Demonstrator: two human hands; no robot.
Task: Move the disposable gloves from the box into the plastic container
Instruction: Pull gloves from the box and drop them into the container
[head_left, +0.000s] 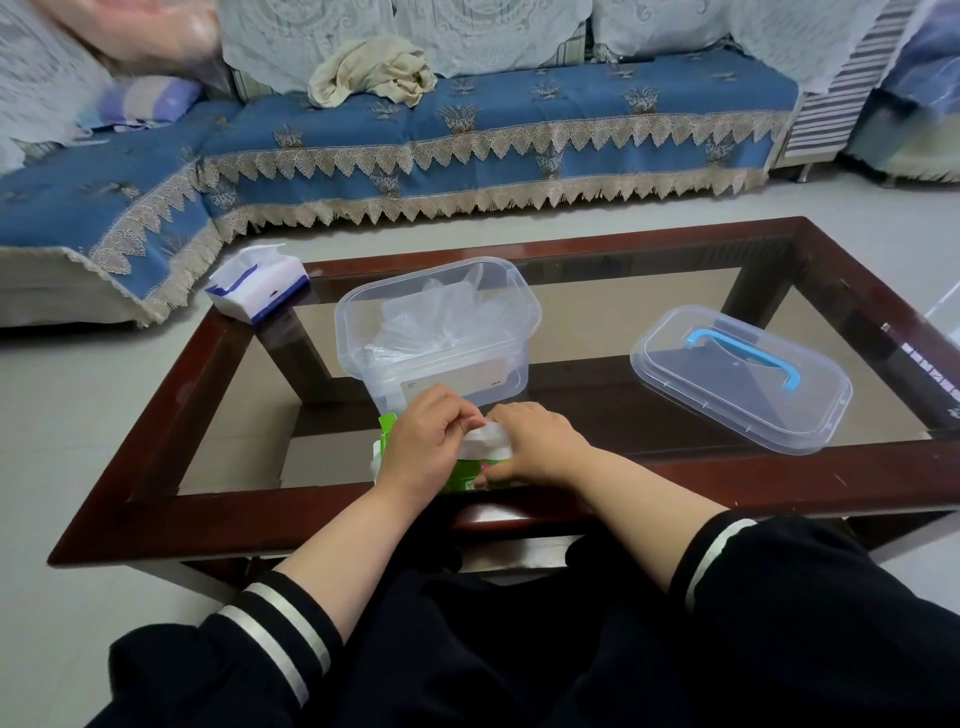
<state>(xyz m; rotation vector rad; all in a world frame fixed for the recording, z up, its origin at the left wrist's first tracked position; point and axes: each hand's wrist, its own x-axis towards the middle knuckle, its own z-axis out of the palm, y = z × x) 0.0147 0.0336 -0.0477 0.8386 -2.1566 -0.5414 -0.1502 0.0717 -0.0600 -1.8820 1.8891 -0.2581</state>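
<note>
Inside plastic container (363, 317) clear gloves (441, 317); lid (737, 374) beside

No legible text or labels

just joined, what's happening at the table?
A person is pulling disposable gloves out of a green box at the near table edge. The left hand pinches the white wad; the right hand grips the box. Just behind stands the open plastic container, already holding some clear gloves. Its lid lies to the right on the glass table.
</note>
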